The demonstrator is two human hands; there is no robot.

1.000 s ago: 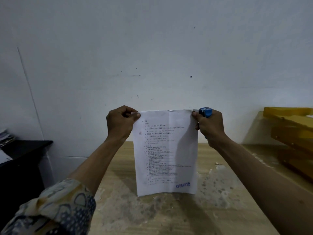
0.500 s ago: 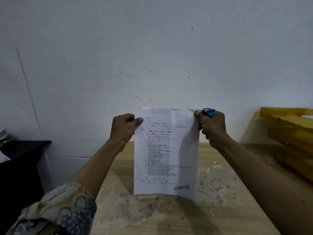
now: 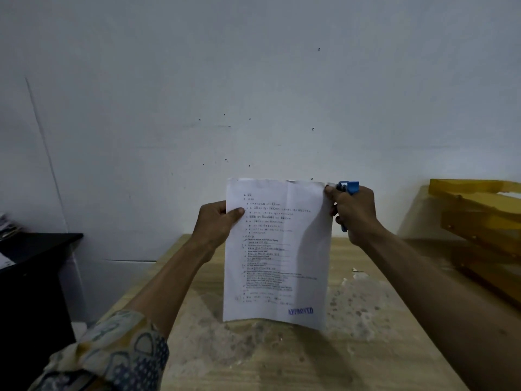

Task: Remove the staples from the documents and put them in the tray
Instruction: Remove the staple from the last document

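I hold a printed white document (image 3: 279,249) upright in the air above the wooden table (image 3: 253,356). It carries a blue "APPROVED" stamp at its lower right. My left hand (image 3: 215,224) pinches the sheet's left edge, a little below the top corner. My right hand (image 3: 353,213) pinches the top right corner and also grips a blue staple remover (image 3: 348,189), whose head sticks out above the fingers. I cannot make out any staple. A yellow stacked tray (image 3: 479,221) stands at the right edge of the table.
A pale wall rises right behind the table. A black desk (image 3: 36,249) with papers stands at the left, apart from the table. The tabletop under the document is stained and worn.
My left hand slid down from the top left corner to the sheet's left edge. The paper now hangs flatter and a little higher. The right hand stayed at its corner.
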